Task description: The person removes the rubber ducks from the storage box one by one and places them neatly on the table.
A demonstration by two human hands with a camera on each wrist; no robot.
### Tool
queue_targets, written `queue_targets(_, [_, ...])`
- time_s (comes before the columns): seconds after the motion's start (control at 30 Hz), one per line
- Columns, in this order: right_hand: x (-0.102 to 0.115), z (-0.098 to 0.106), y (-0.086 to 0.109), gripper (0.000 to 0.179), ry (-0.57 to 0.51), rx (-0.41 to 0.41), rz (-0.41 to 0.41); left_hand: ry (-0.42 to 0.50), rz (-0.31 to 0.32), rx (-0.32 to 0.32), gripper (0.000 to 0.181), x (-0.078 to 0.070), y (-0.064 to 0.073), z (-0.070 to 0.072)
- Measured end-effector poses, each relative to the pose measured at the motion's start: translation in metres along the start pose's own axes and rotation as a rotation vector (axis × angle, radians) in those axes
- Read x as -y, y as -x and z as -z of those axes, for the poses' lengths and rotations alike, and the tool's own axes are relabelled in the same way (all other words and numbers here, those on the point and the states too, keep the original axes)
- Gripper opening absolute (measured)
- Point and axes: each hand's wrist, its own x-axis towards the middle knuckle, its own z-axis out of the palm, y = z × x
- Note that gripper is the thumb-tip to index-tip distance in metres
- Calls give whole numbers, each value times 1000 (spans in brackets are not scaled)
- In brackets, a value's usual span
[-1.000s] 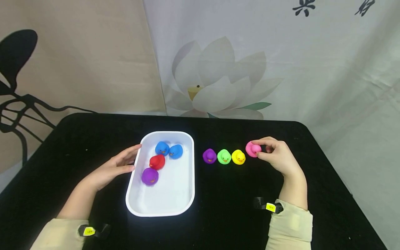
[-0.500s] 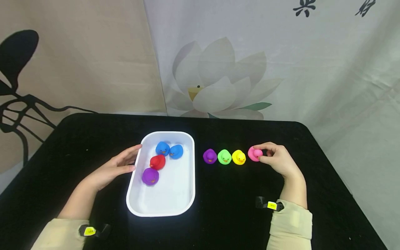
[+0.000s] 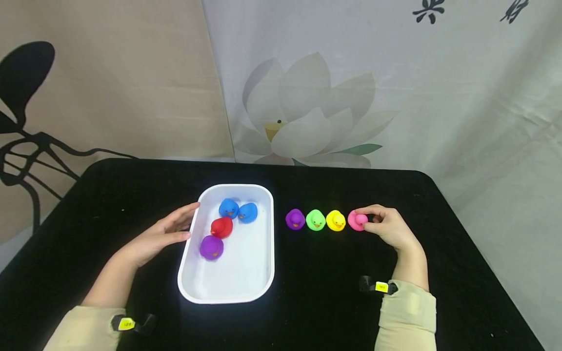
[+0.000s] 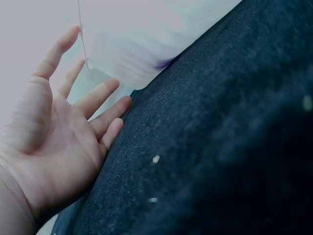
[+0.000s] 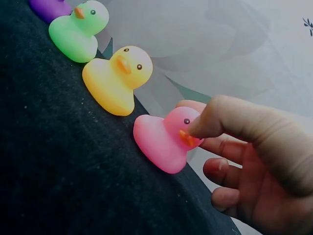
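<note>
My right hand (image 3: 392, 228) pinches a pink rubber duck (image 5: 166, 139) by its head between thumb and fingers. The duck is at the right end of a row, close beside a yellow duck (image 3: 335, 221). Left of that one are a green duck (image 3: 315, 220) and a purple duck (image 3: 295, 219). Fingertips of my left hand (image 3: 160, 237) touch the left rim of a white tray (image 3: 259, 287), its fingers spread and relaxed in the left wrist view. Inside the tray sit two blue ducks, a red duck (image 3: 221, 227) and another purple duck (image 3: 211, 247).
A black cloth covers the table (image 3: 325, 302) under everything. Behind its far edge hangs a pale curtain (image 3: 461, 97) printed with a lotus. A black metal stand or chair part (image 3: 30, 151) is at the far left.
My right hand has brought the pink duck a little toward me, level with the row, then slightly left toward the yellow duck. The left hand stays at the tray's rim.
</note>
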Motion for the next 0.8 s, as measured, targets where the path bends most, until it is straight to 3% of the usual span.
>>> queue_targets(0.8, [5, 1, 1, 34, 43, 14, -41, -11, -6, -2, 69, -2, 1, 0])
